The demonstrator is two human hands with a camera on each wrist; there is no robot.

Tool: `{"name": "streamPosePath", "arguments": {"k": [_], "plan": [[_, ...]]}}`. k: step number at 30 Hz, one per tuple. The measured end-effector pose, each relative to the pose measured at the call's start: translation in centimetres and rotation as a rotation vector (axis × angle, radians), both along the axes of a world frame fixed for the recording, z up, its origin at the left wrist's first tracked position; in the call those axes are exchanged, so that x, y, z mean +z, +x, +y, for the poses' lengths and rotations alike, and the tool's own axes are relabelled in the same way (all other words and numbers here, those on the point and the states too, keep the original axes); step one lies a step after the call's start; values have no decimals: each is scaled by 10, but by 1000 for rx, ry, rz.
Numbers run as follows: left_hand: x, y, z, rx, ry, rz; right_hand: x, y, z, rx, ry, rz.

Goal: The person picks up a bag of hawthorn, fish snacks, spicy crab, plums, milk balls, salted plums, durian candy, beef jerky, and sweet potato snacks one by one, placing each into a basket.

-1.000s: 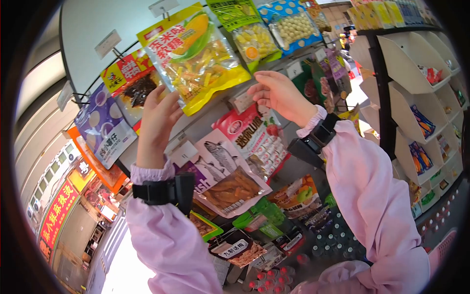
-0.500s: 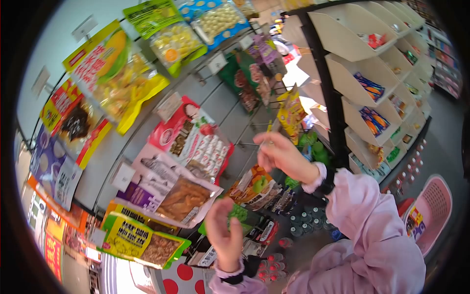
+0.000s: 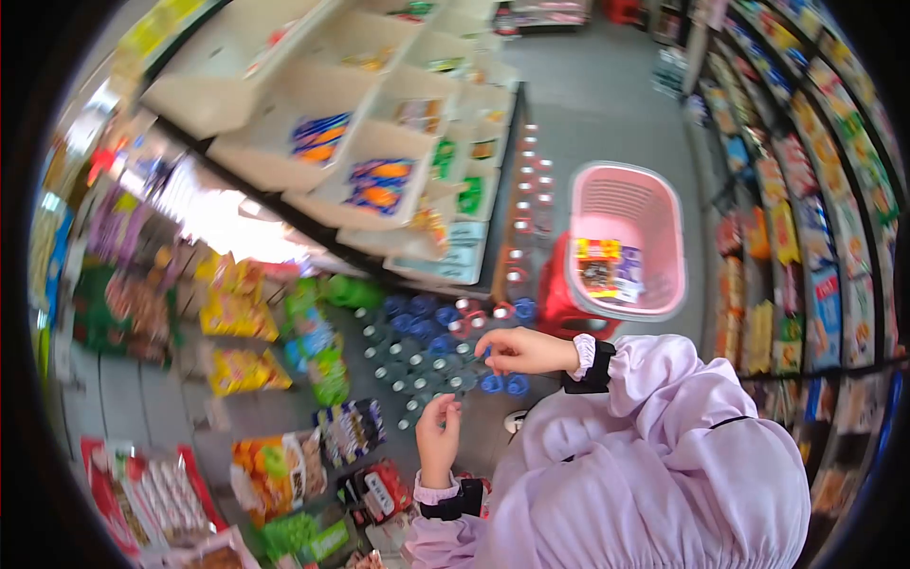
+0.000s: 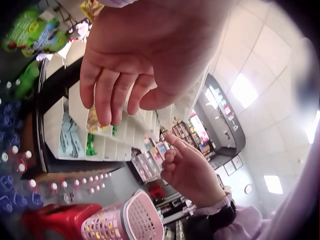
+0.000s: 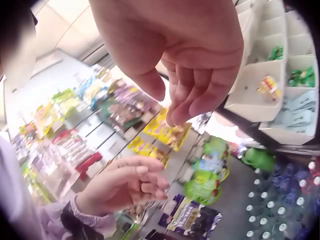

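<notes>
My left hand (image 3: pixel 438 442) hangs in front of my body with relaxed fingers and holds nothing. Just up and to the right of it, my right hand (image 3: pixel 527 352) is also free, its fingers loosely bent. Both hands overlap the bottles (image 3: pixel 417 365) on the floor in the head view. The left wrist view shows the left palm with its fingers (image 4: pixel 118 92) hanging down, nothing in them. Beyond the right hand stands a pink basket (image 3: pixel 675 237) on a red stool (image 3: pixel 555 284); snack packets (image 3: pixel 607 267) lie in its bottom.
White sloped bins (image 3: pixel 389 190) with wrapped sweets stand at the upper left. Hanging snack bags (image 3: pixel 237 318) line the wall on the left. Packed shelves (image 3: pixel 787 237) run along the right side, with grey floor (image 3: pixel 607 85) between.
The view has swung right and down, from the hanging bags to the basket and aisle. Both hands have come away from the bag wall and drawn in near my body.
</notes>
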State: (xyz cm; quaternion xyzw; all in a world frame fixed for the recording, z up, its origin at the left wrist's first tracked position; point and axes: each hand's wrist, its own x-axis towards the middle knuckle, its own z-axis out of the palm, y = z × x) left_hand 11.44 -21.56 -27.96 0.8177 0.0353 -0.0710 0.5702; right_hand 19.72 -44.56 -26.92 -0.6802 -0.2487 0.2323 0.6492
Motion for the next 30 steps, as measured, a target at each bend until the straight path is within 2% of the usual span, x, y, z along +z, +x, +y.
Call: {"name": "streamPosePath", "arguments": {"k": [3,6,8,13,16,20,22,24,27,30], "plan": [[-30,17,-41,-201,-29,69,-27,-9,-70,-284,13,87],[-34,39,-93,-234,-78,155,-66,-9,-135,-441,-51,172],[-43,53,-122,-304,-37,147,-82,-4,-174,-538,26,401],[-56,85,-201,-379,-38,181,-143,36,-264,-616,-132,599],[-76,104,-241,-430,-31,228,-194,54,-297,-591,-353,611],[-113,124,-283,-435,-14,251,-261,74,-314,-354,-781,565],[-125,137,-297,-367,-59,252,-291,76,-312,-414,-898,504],[-129,148,-305,-357,-23,239,-322,71,-309,-669,-765,721],[-125,148,-310,-352,-38,270,-345,69,-306,-768,-743,848],[-119,140,-309,-331,-58,319,-402,56,-308,-887,-757,868]]}}
